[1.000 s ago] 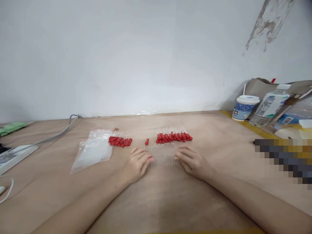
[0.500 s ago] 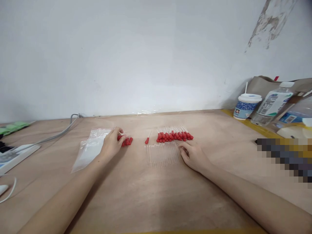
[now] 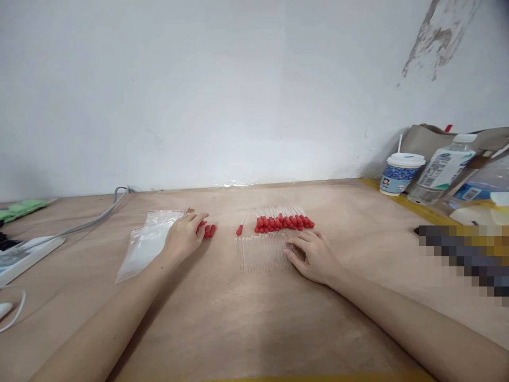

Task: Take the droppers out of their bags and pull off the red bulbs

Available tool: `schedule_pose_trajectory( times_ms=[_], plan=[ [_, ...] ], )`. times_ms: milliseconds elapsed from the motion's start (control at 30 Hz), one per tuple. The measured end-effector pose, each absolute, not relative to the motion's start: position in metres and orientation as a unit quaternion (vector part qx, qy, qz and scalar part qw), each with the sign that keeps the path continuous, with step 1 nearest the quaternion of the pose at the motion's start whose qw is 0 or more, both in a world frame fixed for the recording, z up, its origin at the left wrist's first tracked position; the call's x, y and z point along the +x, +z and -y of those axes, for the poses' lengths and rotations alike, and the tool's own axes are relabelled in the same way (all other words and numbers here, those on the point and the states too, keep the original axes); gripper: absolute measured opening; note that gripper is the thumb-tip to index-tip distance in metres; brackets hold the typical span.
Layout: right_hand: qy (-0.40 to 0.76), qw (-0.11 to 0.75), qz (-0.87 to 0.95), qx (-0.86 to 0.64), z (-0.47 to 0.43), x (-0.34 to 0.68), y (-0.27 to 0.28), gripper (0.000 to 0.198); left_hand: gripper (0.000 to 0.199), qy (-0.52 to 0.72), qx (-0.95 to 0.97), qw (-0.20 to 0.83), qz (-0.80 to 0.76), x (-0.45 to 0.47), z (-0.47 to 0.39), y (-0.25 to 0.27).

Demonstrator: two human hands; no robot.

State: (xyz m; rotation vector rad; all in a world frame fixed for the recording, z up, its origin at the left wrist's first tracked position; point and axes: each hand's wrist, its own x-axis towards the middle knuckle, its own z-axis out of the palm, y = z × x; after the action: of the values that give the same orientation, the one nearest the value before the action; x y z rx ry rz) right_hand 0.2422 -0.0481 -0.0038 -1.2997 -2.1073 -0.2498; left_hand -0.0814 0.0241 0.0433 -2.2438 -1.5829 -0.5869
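The left hand (image 3: 183, 233) is now reaching over the small pile of red bulbs (image 3: 212, 230) at the left, having come away from the row of clear tubes (image 3: 262, 253) that both hands were flanking a second ago. Its fingers are curling over part of the pile and hiding it, so I cannot tell whether they are pinching a bulb; a few bulbs are showing just right of the fingertips. The right hand (image 3: 316, 254) is staying at the row's right end, half curled, thumb and forefinger standing slightly apart; whether it is gripping a tube I cannot tell. The tubes are lying side by side on the table (image 3: 238, 329). On their far side, a cluster of capped tubes (image 3: 284, 223) is lying with pale stems pointing far, and a single capped tube (image 3: 239, 230) is lying apart to its left. For the work, I am judging this shift as a split of roles: the left hand is tending bulbs, the right is minding tubes, and those loose parts are lying separate
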Motion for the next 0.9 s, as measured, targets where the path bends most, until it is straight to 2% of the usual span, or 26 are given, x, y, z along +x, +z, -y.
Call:
schedule_pose_trajectory(
  times_ms=[67,300,633,767,900],
  plan=[
    [-0.094,0.321,0.803,-0.493,0.048,0.242,-0.004,0.019,0.032,-0.178,-0.793,0.173,0.556,-0.082,-0.024,0.047],
    [-0.085,0.315,0.805,-0.495,0.051,0.241,-0.002,0.025,0.035,-0.151,-0.814,0.079,0.555,-0.091,-0.027,0.064],
    [-0.089,0.324,0.804,-0.491,0.049,0.242,-0.004,0.026,0.023,-0.225,-0.835,0.107,0.491,-0.053,-0.021,0.047],
    [-0.075,0.338,0.796,-0.496,0.047,0.243,-0.005,0.025,0.03,-0.21,-0.815,0.124,0.525,-0.019,-0.021,0.041],
    [-0.064,0.371,0.782,-0.497,0.043,0.245,-0.008,0.025,0.042,-0.161,-0.788,0.098,0.587,0.004,-0.032,0.039]
  ],
)
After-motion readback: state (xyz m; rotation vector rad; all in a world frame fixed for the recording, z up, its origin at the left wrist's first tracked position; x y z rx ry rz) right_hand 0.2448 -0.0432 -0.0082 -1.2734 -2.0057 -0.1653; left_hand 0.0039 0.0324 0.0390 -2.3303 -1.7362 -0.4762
